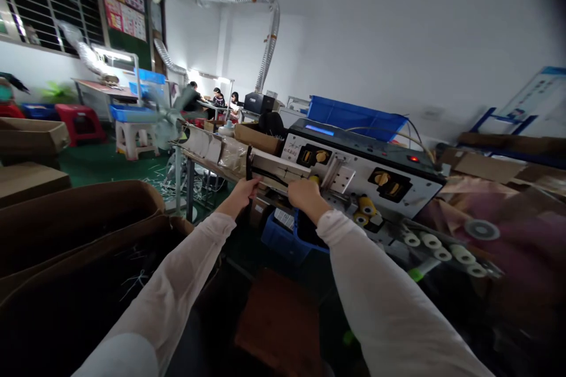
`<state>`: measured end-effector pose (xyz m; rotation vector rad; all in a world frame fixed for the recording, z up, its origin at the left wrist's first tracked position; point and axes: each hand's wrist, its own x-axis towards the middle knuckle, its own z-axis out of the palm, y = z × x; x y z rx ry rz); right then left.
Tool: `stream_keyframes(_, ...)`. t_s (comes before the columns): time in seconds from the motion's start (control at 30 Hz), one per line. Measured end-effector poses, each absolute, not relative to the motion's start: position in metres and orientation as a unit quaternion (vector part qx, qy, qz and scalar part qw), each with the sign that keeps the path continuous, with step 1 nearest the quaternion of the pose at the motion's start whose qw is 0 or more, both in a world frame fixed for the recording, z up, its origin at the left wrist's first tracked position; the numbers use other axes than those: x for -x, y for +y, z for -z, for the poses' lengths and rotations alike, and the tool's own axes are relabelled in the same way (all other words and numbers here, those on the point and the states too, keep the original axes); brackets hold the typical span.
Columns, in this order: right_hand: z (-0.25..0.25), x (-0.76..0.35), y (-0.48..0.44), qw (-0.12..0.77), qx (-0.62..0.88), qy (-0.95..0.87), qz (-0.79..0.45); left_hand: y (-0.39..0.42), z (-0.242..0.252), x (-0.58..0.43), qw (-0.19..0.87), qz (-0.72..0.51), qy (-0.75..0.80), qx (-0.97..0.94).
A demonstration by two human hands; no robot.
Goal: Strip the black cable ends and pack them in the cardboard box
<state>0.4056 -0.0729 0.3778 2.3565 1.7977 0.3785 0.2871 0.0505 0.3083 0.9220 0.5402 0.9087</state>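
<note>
A black cable (pixel 270 176) runs between my two hands in front of a white-panelled bench machine (pixel 358 165) with yellow knobs and rollers. My left hand (pixel 246 189) has its fingers closed at the cable's left part, beside an upright black strip (pixel 249 165). It is unclear whether that strip belongs to the cable. Close to the machine's left end, my right hand (pixel 304 191) is closed around the other part of the cable, its fingertips partly hidden. Just behind the cable lies a pale metal trough (pixel 280 164) that leads toward the machine.
Below my hands stand blue bins (pixel 283 238). Large cardboard boxes (pixel 88 221) are at my left, and white rollers (pixel 442 250) stick out at the lower right. A fan (pixel 170 118) stands beyond the bench's left end. Several people sit at a far table.
</note>
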Motion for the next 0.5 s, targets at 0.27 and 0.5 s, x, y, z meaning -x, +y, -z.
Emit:
stream_keyframes(0.27, -0.37, -0.401, -0.029, 0.003, -0.786, 0.599, -0.152, 0.007, -0.3, -0.227, 0.807, -0.346, 0.122, -0.463)
stream_keyframes(0.5, -0.288, -0.367, -0.1, -0.469, -0.539, 0.676, 0.182, -0.04, -0.287, -0.208, 0.845, -0.321, 0.025, -0.427)
